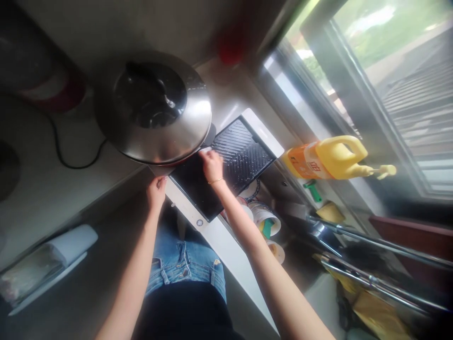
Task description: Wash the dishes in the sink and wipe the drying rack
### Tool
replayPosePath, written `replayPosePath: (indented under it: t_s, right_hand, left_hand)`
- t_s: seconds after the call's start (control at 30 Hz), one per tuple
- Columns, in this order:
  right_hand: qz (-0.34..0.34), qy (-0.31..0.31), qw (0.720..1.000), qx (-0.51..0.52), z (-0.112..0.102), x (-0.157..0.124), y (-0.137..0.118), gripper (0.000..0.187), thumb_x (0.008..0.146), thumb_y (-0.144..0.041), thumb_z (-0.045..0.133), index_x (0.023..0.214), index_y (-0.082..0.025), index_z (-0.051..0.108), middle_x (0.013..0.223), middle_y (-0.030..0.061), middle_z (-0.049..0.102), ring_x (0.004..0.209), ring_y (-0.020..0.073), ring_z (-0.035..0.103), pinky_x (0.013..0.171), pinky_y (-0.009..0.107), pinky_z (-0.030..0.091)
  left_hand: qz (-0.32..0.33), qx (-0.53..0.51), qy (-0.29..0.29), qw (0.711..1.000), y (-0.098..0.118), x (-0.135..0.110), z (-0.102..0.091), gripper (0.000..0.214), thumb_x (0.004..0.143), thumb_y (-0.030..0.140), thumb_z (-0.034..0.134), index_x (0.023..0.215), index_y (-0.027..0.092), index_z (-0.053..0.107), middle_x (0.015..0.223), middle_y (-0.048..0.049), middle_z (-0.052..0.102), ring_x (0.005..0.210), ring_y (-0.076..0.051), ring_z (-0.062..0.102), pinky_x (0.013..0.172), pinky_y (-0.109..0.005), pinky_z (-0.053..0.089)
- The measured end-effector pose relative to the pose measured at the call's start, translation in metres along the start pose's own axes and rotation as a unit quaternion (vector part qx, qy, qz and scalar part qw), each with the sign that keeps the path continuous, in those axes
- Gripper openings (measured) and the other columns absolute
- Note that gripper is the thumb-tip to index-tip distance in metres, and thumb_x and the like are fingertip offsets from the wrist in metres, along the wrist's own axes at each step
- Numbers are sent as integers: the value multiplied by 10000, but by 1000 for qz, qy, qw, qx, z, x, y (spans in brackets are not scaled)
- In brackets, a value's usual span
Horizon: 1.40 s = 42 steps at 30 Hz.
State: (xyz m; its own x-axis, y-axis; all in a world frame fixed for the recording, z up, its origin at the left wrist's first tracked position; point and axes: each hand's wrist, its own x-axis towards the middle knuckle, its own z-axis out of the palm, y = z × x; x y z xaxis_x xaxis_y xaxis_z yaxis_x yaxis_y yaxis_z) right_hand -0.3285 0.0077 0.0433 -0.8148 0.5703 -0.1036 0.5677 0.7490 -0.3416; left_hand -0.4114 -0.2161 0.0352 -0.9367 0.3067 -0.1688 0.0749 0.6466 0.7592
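A black griddle plate point(244, 151) with a ridged part and a smooth part sits in a white frame, and its ridges look wet. My right hand point(213, 166) is over the plate, fingers closed and pressed down near the pan's rim. A small whitish bit shows at its fingertips; its kind is unclear. My left hand point(156, 192) is curled closed beside the griddle's near left corner, and what its fingers hold, if anything, is hidden. A large pan with a domed steel and glass lid point(194, 115) stands just behind both hands and overlaps the plate's left end.
A yellow pump bottle point(325, 158) stands on the right by the window. Nearby are a green-handled tool point(313, 191), a sponge point(331, 212) and a steel tap point(320, 229). Bowls and cups point(265, 219) fill the sink. A dark cord point(76, 166) lies on the left counter.
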Motion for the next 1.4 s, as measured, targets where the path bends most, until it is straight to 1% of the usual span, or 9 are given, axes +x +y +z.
replayPosePath:
  t_s: [0.07, 0.13, 0.33, 0.43, 0.73, 0.97, 1.07, 1.27, 1.4]
  right_hand:
    - [92, 56, 994, -11, -4, 14, 13, 404, 984, -132, 353, 1256, -250, 627, 1154, 124, 578, 1022, 250, 452, 839, 349, 315]
    - [121, 81, 989, -4, -3, 19, 13, 416, 968, -115, 335, 1237, -230, 631, 1141, 132, 569, 1015, 259, 449, 827, 349, 319]
    - [-92, -58, 993, 46, 19, -45, -58, 413, 960, -111, 406, 1284, -241, 626, 1152, 138, 576, 995, 259, 475, 834, 356, 354]
    - [-139, -117, 981, 73, 17, -77, -72, 382, 979, -161, 434, 1295, -239, 632, 1120, 141, 604, 963, 253, 490, 816, 354, 355]
    - [-115, -219, 965, 90, -14, -162, 11, 380, 967, -106, 462, 1192, -290, 708, 1096, 93, 658, 1012, 212, 547, 861, 358, 299]
    - [-103, -138, 981, 90, 5, -100, -38, 394, 1019, -166, 391, 1270, -307, 660, 1133, 102, 633, 1019, 219, 517, 877, 352, 289]
    - [-67, -125, 987, 78, 3, -99, -48, 382, 1020, -178, 393, 1266, -301, 657, 1119, 100, 631, 1000, 216, 530, 857, 344, 288]
    - [-26, -184, 979, 79, -20, -186, -7, 311, 1002, -180, 471, 1133, -299, 726, 945, 37, 708, 847, 168, 601, 940, 377, 281]
    - [-12, -156, 985, 68, -30, -179, 35, 326, 973, -127, 498, 1072, -303, 754, 928, 24, 727, 870, 175, 613, 1004, 403, 280]
  left_hand:
    - [-4, -6, 1, 1000, 1, -1, 0, 298, 871, 403, 558, 912, 161, 728, 887, -100, 753, 837, -221, 694, 776, -313, 517]
    - [-11, -18, 0, 1000, 0, -1, 1, 291, 875, 390, 557, 921, 158, 726, 907, -103, 755, 851, -222, 695, 786, -313, 514]
    - [-24, -47, -8, 999, 2, -2, 2, 277, 870, 393, 577, 902, 159, 721, 873, -97, 755, 823, -217, 697, 763, -304, 514]
    - [-26, -54, -9, 998, 1, -1, 2, 266, 868, 387, 584, 896, 160, 719, 884, -101, 758, 822, -215, 697, 766, -303, 515]
    - [2, -75, -19, 997, -3, -1, 3, 285, 876, 384, 575, 908, 139, 717, 872, -111, 750, 822, -215, 692, 735, -288, 501]
    - [0, -43, -12, 999, -6, 2, 1, 329, 875, 433, 561, 930, 151, 721, 888, -99, 748, 841, -218, 687, 768, -297, 504]
    - [11, -21, -10, 1000, -5, 4, -1, 355, 879, 450, 543, 933, 146, 720, 882, -104, 744, 841, -223, 685, 783, -308, 507]
    - [25, 9, 7, 1000, -4, 7, -1, 325, 878, 414, 530, 906, 148, 715, 855, -97, 741, 810, -210, 680, 772, -310, 516]
    - [33, 20, 5, 999, -5, 9, -3, 317, 884, 406, 532, 910, 148, 715, 843, -96, 733, 799, -217, 675, 765, -321, 518]
